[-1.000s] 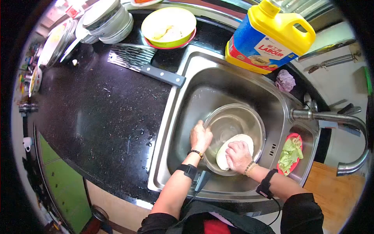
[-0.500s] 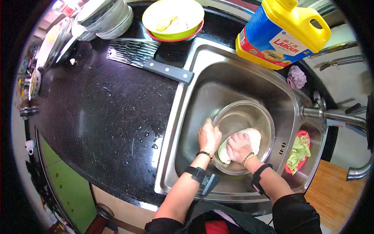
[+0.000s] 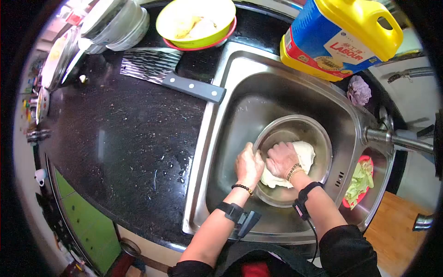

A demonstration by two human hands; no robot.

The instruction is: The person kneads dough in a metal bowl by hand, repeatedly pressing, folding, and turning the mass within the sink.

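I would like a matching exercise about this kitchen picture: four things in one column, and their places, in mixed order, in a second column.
Things:
1 cleaver
2 dough
3 green leaves
4 yellow jug

Places:
a on a red plate
b behind the sink
c on the black counter
d in the steel bowl, under the right hand

Pairs: 1-c, 2-d, 3-a, 4-b.

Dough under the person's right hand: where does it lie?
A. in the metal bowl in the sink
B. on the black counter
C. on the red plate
A: the dough lies inside the metal bowl, which stands in the sink, under the right hand.
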